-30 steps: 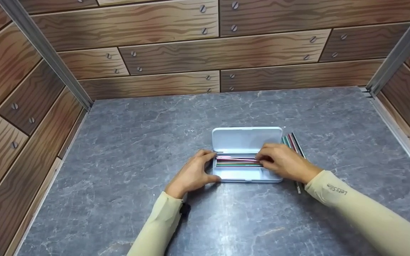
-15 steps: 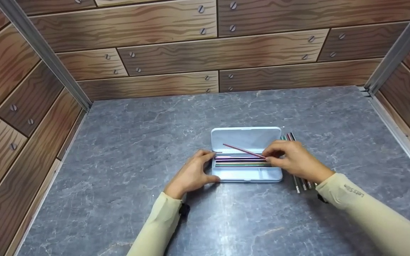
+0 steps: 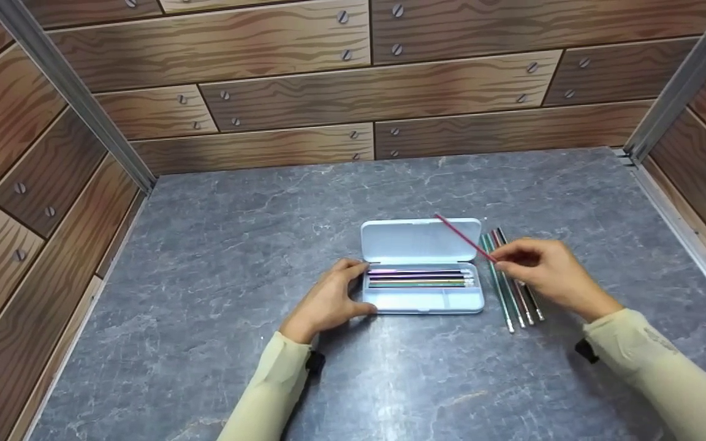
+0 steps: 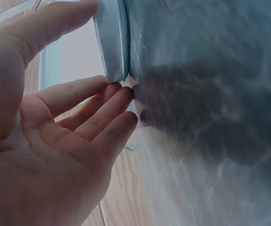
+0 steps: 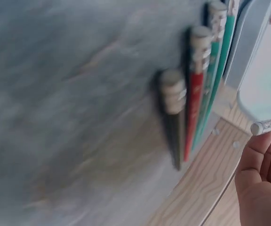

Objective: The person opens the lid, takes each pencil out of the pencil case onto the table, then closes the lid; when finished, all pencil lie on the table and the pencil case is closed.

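Pinching a red pencil (image 3: 460, 237) at frame centre-right, the right hand (image 3: 549, 275) adds to four loose pencils (image 3: 512, 285) while the left hand (image 3: 328, 300) grips the open case (image 3: 420, 303), several pencils inside.

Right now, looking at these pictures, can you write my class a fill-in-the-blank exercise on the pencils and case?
1. The right hand pinches a ____ pencil.
2. The case lies with its lid ____.
3. The left hand holds the case at its ____ end.
4. The loose pencils lie on the table to the ____ of the case.

Missing words: red; open; left; right
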### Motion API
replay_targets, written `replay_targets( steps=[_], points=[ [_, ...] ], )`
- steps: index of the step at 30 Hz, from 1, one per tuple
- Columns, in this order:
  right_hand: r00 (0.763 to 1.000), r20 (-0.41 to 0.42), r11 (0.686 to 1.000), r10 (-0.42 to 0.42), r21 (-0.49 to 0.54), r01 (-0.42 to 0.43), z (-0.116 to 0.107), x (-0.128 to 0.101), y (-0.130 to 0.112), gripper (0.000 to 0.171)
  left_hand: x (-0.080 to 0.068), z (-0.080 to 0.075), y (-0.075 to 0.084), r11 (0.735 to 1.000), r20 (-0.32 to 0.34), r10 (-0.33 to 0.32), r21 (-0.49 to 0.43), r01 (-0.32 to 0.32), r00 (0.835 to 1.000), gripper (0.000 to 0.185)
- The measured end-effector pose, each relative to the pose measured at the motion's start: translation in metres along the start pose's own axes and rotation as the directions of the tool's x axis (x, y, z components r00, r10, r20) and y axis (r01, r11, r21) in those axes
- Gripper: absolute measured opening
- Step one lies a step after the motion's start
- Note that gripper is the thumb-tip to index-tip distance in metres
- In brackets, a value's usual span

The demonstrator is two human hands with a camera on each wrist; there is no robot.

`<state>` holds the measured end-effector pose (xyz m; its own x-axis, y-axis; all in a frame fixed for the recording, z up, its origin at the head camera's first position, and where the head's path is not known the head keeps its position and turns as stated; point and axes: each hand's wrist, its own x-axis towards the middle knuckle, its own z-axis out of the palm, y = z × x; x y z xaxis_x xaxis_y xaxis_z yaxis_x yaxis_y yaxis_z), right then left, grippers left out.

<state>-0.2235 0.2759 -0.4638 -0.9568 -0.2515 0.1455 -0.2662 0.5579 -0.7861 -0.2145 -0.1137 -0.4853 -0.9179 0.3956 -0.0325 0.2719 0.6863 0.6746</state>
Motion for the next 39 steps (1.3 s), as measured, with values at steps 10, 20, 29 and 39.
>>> replay_targets(
  steps=[10,20,29,39],
  points=[
    [0.994,-0.087,0.997,0.072,0.017,-0.071,-0.022,-0.019,0.028,0.022,-0.001,-0.001,-0.001,1.000,-0.004,-0.006,0.008,0.006,1.000,0.083],
    [0.972,-0.104,0.971,0.212,-0.086,-0.222,-0.040,-0.035,0.042,0.024,-0.002,-0.001,-0.001,1.000,-0.001,-0.013,0.004,0.013,1.000,0.083],
    [0.917,-0.036,0.902,0.396,-0.171,-0.396,-0.047,-0.036,0.039,0.033,-0.001,-0.001,-0.001,1.000,0.003,-0.007,-0.002,0.007,1.000,0.082],
    [0.893,0.038,0.881,0.448,-0.190,-0.434,-0.041,-0.027,0.030,0.032,-0.001,-0.001,0.000,1.000,-0.001,0.002,-0.002,-0.002,1.000,0.082]
  ],
)
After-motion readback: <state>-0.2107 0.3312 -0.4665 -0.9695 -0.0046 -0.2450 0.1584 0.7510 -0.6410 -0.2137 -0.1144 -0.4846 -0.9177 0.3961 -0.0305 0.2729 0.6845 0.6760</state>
